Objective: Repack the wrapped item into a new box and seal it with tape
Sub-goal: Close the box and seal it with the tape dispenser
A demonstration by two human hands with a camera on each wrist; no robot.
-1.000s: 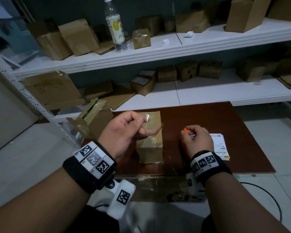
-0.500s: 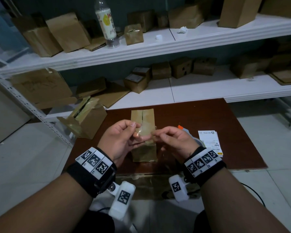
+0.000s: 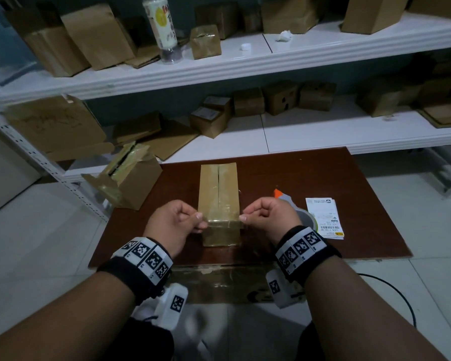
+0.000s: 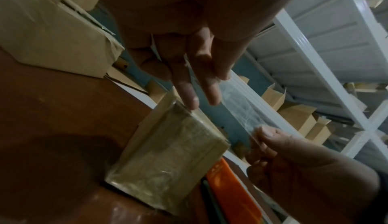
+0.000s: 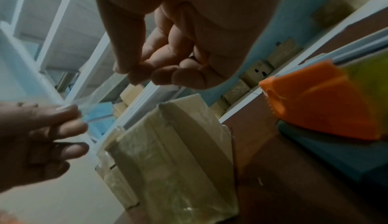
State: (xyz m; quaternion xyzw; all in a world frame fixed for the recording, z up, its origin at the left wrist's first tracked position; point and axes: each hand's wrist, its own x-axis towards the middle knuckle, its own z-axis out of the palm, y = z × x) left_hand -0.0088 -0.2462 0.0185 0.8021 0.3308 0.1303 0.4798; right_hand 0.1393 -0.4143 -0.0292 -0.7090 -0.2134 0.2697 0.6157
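item: small cardboard box [image 3: 218,201], brown, flaps closed, a dark seam down the middle of its top, glossy clear tape over much of it. it stood on the dark red-brown surface [image 3: 323,178], near the front edge, between the two hands.

item: strip of clear tape [image 4: 239,106], short, stretched flat across the near top edge of the box. in the left wrist view it spanned the air from one hand to the other just above the box; whether it already touched the cardboard could not be told.

item: left hand [image 3: 171,225], fingers curled, thumb and forefinger pinching the left end of the strip, just beside the box's left edge.

item: right hand [image 3: 270,217], fingers curled into the palm, thumb and forefinger pinching the right end of the strip, just beside the box's right edge.

item: tape dispenser [image 3: 294,204], grey body with an orange toothed end, lying on the surface behind the right hand, partly hidden by it.

item: printed labels [image 3: 324,217], white, a small stack with barcodes, lying flat on the surface just right of the dispenser.

item: opened box [image 3: 126,178], larger, brown, torn tape on its flaps, tilted at the far left corner of the surface against the shelving.

item: white shelves [image 3: 245,63], two levels behind the surface, carrying many brown cartons, flattened cardboard and one clear plastic bottle [image 3: 163,27] with a pale label, upright on the upper level.
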